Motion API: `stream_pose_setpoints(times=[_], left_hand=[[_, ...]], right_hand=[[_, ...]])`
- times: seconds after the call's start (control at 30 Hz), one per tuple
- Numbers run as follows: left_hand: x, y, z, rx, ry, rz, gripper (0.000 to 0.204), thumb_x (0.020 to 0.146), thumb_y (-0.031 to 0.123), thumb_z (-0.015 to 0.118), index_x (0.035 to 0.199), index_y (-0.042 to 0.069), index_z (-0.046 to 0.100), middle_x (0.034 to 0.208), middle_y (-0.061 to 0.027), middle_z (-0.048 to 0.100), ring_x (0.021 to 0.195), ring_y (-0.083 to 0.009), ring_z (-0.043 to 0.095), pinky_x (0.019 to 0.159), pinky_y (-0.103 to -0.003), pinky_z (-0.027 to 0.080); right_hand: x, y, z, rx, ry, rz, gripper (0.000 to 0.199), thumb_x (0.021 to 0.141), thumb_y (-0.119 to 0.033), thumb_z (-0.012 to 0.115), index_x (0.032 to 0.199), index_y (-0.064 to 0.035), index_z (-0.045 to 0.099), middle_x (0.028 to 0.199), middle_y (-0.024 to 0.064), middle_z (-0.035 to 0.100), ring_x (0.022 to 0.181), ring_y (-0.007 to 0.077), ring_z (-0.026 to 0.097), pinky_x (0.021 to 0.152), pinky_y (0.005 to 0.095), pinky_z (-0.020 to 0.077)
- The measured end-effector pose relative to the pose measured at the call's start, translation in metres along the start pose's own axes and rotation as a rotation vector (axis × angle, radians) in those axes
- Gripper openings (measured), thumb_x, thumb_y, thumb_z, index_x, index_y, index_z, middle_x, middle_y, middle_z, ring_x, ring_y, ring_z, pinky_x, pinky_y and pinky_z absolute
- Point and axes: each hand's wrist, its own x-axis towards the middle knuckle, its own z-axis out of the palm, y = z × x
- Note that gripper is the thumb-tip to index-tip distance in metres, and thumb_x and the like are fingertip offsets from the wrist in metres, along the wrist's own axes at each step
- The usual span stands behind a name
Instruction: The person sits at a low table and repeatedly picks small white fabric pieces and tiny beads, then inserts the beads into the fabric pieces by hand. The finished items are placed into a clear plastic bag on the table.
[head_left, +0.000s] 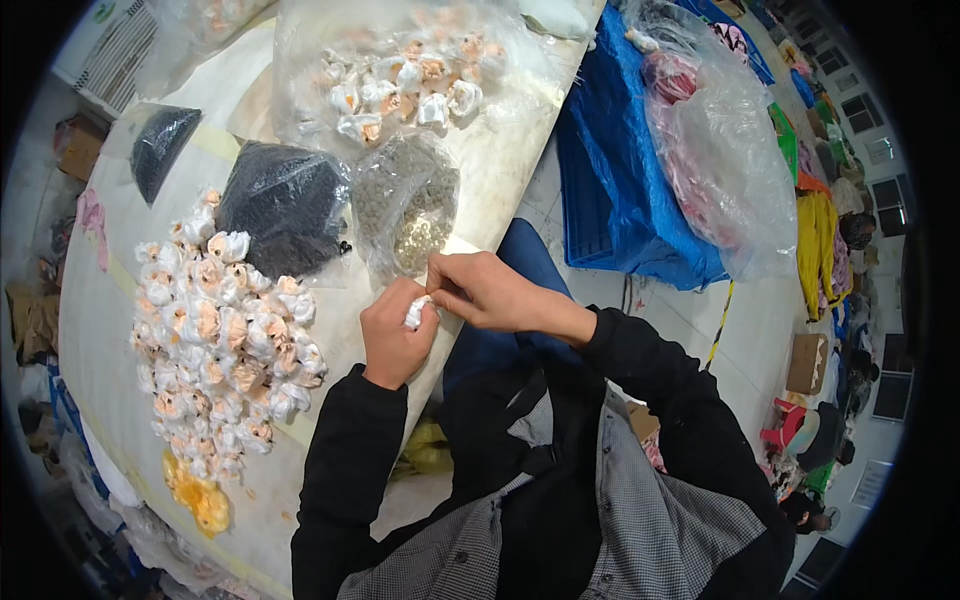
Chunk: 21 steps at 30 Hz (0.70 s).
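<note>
Near the table's right edge, my left hand (393, 335) is closed around a small white plush piece (418, 312), which shows between thumb and fingers. My right hand (487, 290) meets it there, thumb and forefinger pinched at the top of the piece. Whatever lies between those right fingertips is hidden. Just beyond my hands lies a clear bag of small greyish round parts (405, 195). Left of my left hand spreads a heap of white and peach plush pieces (225, 345).
On the table (330, 300), a bag of small black parts (285, 205) and another black bag (163, 145) lie beyond the heap. Farther back is a clear bag of plush pieces (410, 90). A blue container lined with sheeting (610, 170) stands right of the table.
</note>
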Motion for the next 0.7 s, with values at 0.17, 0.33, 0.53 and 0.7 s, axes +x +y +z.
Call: stream_pose_setpoints(times=[0.17,0.33,0.53,0.7], left_hand=[[0.000,0.000,-0.001,-0.013,-0.006,-0.010,0.009,0.083,0.005,0.069,0.089,0.002,0.063,0.080,-0.0160,0.060,0.070,-0.0376,0.062,0.062,-0.041,0.049],[-0.001,-0.002,-0.003,-0.019,-0.010,-0.022,0.009,0.083,0.004,0.070,0.088,0.001,0.064,0.079,-0.0158,0.061,0.070,-0.0365,0.063,0.063,-0.040,0.049],[-0.003,0.002,-0.005,-0.080,0.030,-0.098,0.009,0.085,0.004,0.071,0.092,0.002,0.067,0.080,-0.0145,0.064,0.071,-0.0319,0.066,0.065,-0.038,0.051],[0.007,0.048,-0.048,-0.050,0.125,0.023,0.013,0.084,0.001,0.071,0.097,0.001,0.071,0.082,-0.0129,0.065,0.069,-0.0280,0.066,0.064,-0.035,0.050]], right_hand=[[0.002,-0.001,-0.004,0.025,-0.026,0.029,0.014,0.094,-0.009,0.068,0.096,-0.0028,0.056,0.078,0.0181,0.065,0.075,0.0403,0.065,0.067,0.0454,0.0484],[0.001,-0.005,-0.004,0.009,-0.019,0.008,0.015,0.095,-0.010,0.068,0.097,-0.0029,0.056,0.078,0.0179,0.064,0.076,0.0408,0.064,0.068,0.0459,0.0485],[0.002,-0.009,-0.001,-0.105,0.031,-0.109,0.012,0.095,-0.009,0.069,0.098,-0.0043,0.058,0.085,0.0169,0.064,0.081,0.0392,0.063,0.069,0.0450,0.0490],[0.017,-0.055,-0.013,-0.033,0.079,-0.309,0.015,0.094,-0.009,0.072,0.104,-0.0052,0.062,0.087,0.0124,0.063,0.080,0.0336,0.063,0.071,0.0418,0.0503]])
